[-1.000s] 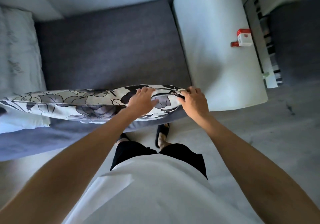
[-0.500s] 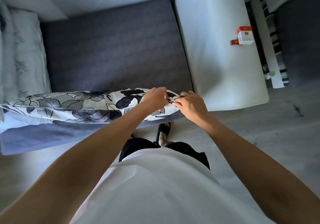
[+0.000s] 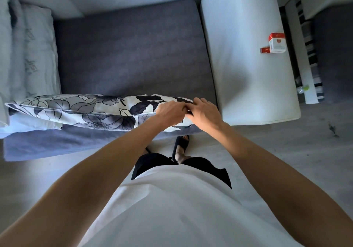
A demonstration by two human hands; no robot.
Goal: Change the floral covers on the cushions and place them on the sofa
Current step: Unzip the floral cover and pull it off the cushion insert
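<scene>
While the cushion [image 3: 91,111] lies along the sofa's [image 3: 131,55] front edge, left hand [image 3: 169,113] and right hand [image 3: 205,113] pinch its right corner, the cushion stretching leftward from their grip.

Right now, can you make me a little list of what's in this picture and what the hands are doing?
cushion: floral cushion lying along the front edge of the sofa seat
left hand: left hand gripping the cushion's right end
right hand: right hand pinching the same corner
armrest: white armrest with a red and white box on it
far left: pale pillows
</scene>
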